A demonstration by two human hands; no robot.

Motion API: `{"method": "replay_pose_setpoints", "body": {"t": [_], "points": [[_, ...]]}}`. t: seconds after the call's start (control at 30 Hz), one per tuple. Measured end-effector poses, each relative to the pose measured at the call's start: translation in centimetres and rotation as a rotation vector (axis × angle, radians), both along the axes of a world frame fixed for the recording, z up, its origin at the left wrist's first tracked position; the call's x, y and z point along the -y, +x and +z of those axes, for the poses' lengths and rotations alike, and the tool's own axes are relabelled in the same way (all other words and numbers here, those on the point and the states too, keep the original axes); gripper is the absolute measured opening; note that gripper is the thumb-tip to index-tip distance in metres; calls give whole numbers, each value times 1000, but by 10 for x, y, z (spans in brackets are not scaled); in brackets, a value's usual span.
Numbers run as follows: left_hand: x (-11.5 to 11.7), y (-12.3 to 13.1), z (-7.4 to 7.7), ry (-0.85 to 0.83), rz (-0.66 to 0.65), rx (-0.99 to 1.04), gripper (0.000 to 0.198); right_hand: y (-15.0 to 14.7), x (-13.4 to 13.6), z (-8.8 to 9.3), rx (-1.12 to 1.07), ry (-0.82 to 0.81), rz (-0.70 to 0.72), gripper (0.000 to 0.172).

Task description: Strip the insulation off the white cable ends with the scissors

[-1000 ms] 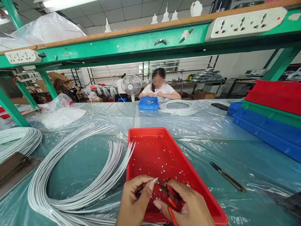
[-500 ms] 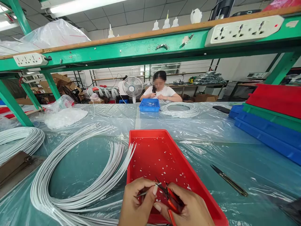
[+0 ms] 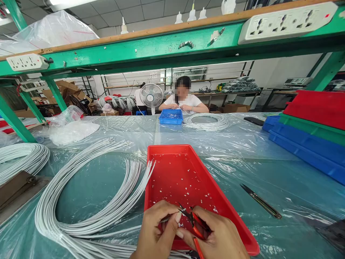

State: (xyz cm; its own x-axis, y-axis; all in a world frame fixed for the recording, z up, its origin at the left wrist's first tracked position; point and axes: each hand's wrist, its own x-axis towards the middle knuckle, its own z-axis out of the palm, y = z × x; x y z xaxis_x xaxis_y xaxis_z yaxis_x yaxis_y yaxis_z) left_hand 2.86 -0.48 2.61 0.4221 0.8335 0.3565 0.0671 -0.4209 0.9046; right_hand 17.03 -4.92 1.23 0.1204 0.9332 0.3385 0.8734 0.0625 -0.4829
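Over the near end of a red tray [image 3: 168, 149], my left hand [image 3: 159, 228] pinches the end of a white cable [image 3: 118, 232] between thumb and fingertips. My right hand [image 3: 215, 232] is closed around red-handled cutting pliers [image 3: 198, 228], whose dark jaws are at the cable end by my left fingertips. Exactly how the jaws meet the cable is too small to tell. Small white scraps are scattered over the tray floor. Left of it lies a large coil of white cables [image 3: 51, 208], with some cut ends resting over the tray's left rim.
Thread snips [image 3: 261, 201] lie right of the tray. Stacked red, green and blue bins [image 3: 309, 133] stand at the right. Another cable coil [image 3: 24, 158] is at far left. Across the table a co-worker [image 3: 183, 99] sits behind a blue tray [image 3: 170, 117]. A green shelf beam [image 3: 151, 50] spans overhead.
The view has shifted slightly, so the scene sits a little higher. My hands keep nearly the same pose, with the pliers still at the cable end.
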Motion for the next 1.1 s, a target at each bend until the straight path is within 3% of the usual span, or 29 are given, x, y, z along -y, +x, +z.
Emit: {"method": "replay_pose_setpoints", "body": {"t": [0.37,0.87,1.1], "points": [[1,1,1,50,62,30,12,8,-1,-4,182,102,48,31],[5,-1,-6,104,65,-1,11,6,2,2,165,65,30,37],[5,0,-9,254,52,70,12,6,3,0,155,122,23,33]]}}
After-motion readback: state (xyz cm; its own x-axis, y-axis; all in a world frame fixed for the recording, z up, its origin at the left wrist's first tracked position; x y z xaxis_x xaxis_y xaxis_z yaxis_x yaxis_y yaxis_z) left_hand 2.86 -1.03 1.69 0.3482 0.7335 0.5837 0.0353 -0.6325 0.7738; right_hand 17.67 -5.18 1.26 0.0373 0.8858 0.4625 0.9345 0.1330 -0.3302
